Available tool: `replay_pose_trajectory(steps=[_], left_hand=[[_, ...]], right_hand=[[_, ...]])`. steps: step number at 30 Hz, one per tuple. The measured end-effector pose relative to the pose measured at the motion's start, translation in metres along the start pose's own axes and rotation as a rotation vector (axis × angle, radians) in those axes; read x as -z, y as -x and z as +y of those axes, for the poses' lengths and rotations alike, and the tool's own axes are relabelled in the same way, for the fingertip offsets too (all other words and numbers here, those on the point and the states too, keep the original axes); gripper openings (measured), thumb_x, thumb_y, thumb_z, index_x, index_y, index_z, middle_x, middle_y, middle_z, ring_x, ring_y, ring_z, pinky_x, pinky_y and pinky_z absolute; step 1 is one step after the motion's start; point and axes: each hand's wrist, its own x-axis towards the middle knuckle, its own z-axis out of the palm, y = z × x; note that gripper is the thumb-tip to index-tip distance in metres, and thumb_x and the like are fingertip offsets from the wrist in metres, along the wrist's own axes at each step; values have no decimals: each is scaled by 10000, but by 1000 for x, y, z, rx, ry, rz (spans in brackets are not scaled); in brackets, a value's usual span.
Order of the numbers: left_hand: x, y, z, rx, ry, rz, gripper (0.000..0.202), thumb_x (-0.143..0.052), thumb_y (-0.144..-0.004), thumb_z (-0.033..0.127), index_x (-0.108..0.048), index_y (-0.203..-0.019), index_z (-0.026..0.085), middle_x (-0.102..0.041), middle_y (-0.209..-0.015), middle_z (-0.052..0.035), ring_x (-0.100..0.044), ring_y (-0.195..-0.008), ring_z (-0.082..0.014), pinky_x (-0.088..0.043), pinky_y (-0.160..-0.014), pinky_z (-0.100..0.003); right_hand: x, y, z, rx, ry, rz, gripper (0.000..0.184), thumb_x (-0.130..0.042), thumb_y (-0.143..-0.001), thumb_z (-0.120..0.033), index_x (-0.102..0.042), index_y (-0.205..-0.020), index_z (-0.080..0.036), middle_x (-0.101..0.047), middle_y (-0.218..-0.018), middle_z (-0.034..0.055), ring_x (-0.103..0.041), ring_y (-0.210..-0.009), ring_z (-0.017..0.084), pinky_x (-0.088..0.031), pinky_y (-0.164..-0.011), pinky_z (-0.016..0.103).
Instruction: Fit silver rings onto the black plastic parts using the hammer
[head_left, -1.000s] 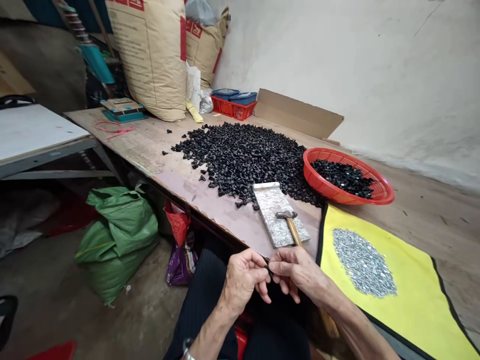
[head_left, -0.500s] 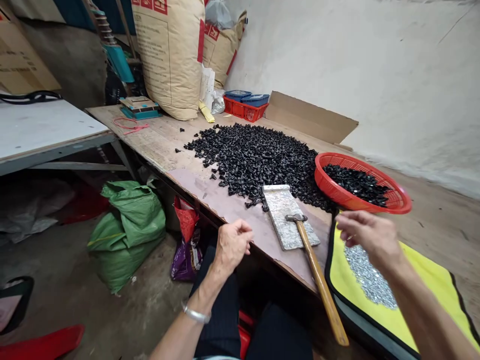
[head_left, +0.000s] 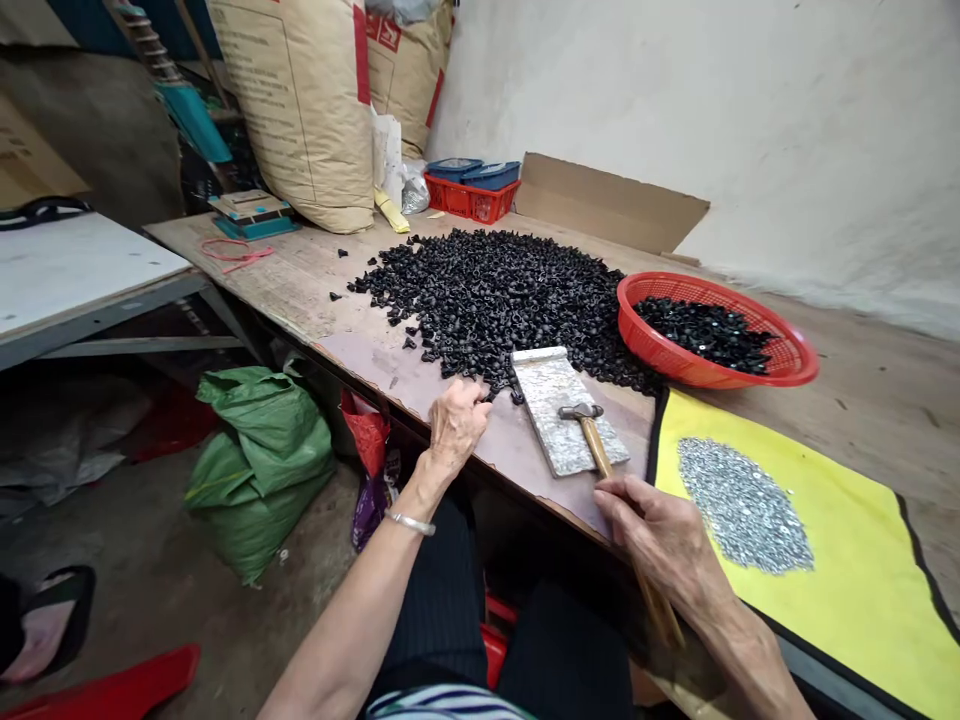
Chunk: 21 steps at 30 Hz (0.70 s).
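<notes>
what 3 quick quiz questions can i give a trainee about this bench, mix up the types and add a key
1. Open question: Which hand is at the handle of the hammer?
2. Fill in the blank: The silver pieces lie on a ____ sheet with black edging.
3. True or false: Black parts lie both in the red basket and in a loose heap on the table.

Key: 1. the right hand; 2. yellow; 3. true.
</notes>
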Motion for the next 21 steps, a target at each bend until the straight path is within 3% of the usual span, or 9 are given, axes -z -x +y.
replay_pose_trajectory(steps=[3,6,9,12,16,21], left_hand=[[9,22,11,169,537,-68,53,-595,-707,209,-564,-688,170,-564,-663,-10,-546,-568,-133,-441,-524,-246],[16,49,29,413,1201,-286,159,-606,-706,284,-513,-710,155,-604,-667,-24,-519,-457,-119,-436,-378,-236],[18,71,44,560,1576,-435,176,-621,-698,250,-486,-668,140,-627,-678,-58,-513,-443,-106,-429,-319,-210],[15,85,54,660,1722,-478,160,-622,-709,213,-492,-662,132,-610,-627,-55,-482,-409,-89,-417,-287,-185],[8,96,59,676,1765,-543,149,-617,-734,227,-522,-696,117,-597,-611,-44,-464,-377,-77,-419,-270,-181],[6,103,62,641,1659,-535,182,-624,-746,262,-524,-715,113,-601,-597,-39,-475,-359,-81,-438,-271,-201]], right_hand=[[-7,10,-7,-4,-79,-21,274,-478,-746,-410,-635,-696,-191,-520,-458,-8,-456,-414,116,-349,-421,233],[-16,18,-15,-8,-184,-41,261,-494,-765,-405,-631,-714,-189,-502,-456,-18,-444,-412,105,-343,-413,222],[-20,23,-20,-7,-283,-47,262,-522,-772,-419,-636,-771,-183,-489,-464,-25,-442,-416,98,-351,-412,215],[-21,25,-25,-27,-397,-47,305,-519,-792,-441,-627,-893,-175,-493,-484,-29,-445,-419,96,-367,-410,211],[-23,24,-30,-92,-578,-85,372,-509,-806,-462,-590,-1016,-167,-517,-511,-34,-440,-402,86,-371,-398,205],[-26,20,-27,-132,-673,-146,275,-564,-776,-430,-610,-802,-161,-523,-524,-31,-417,-421,64,-325,-377,177]])
